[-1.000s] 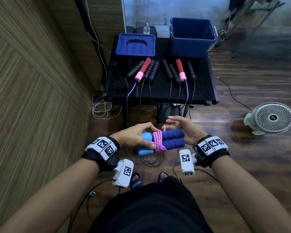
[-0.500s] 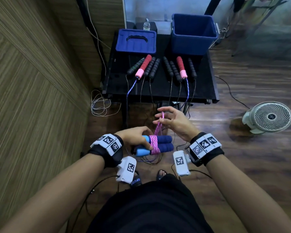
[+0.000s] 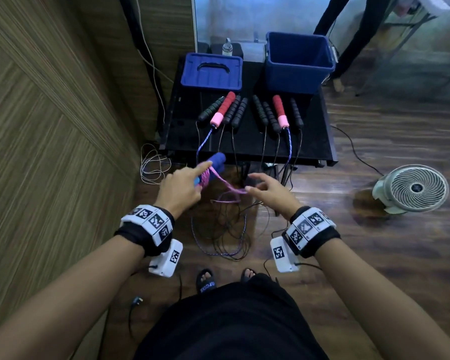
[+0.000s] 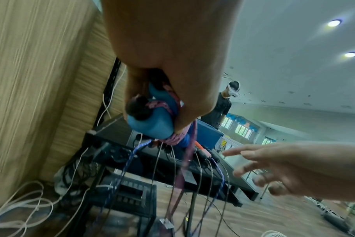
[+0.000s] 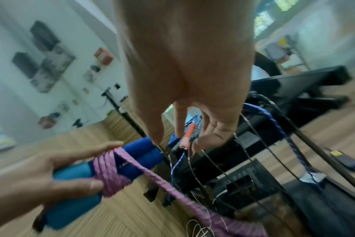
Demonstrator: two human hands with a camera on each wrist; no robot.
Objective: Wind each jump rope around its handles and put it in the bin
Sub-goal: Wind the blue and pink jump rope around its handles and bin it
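My left hand grips a pair of blue foam handles in front of the black table, their far ends tilted up and away. Pink rope is wound round their middle, and a loose length trails off to the right and sags below. The left wrist view shows the handles' butt ends under my palm. My right hand hovers to the right, fingers spread and relaxed, with the rope passing beneath it. The open blue bin stands at the table's back right.
A blue lid lies at the back left of the table. Several jump ropes with black and red-pink handles lie in a row, cords hanging to the floor in a tangle. A fan stands right; a person stands behind the table.
My left hand has carried the wound handles up and forward towards the table. My right hand has let go of the pink rope end and drawn off right; a length now trails loose.
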